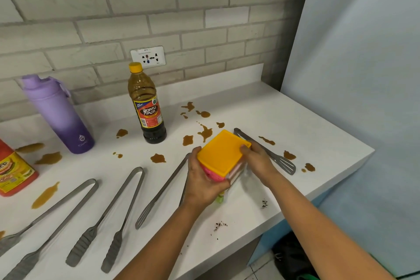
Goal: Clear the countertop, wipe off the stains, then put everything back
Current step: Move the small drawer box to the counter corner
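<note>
Gripped from both sides: yellow-lidded container (223,154), clear-walled and square, raised just off the white countertop (284,107) at about 4 o'clock of the scene's centre, tilted so the matte lid faces up and back. Left hand (202,177) curled under the near-left corner, thumb over the lid's edge; right hand (256,157) wrapped round the right wall, fingertips on the lid's far corner — a two-handed clasp, probably to keep the lid seated while carrying the box away. Inside, something pink and something green, not readable. Behind the right wrist, at 3 o'clock of the box, one pair of steel tongs (267,151), slotted paddle tip pointing toward the counter's edge. At 7 to 9 o'clock, more tongs (122,209) laid in a fan, ridged tips toward the near edge. Further back, at 11 o'clock, a soy sauce bottle (146,107), smooth plastic, yellow cap, dark liquid low inside; at 9 o'clock, a purple flask (58,113), satin finish. Scattered all round, glossy brown stains (205,133) and dark crumbs (219,225); wiping likely pointless until everything is lifted off.
</note>
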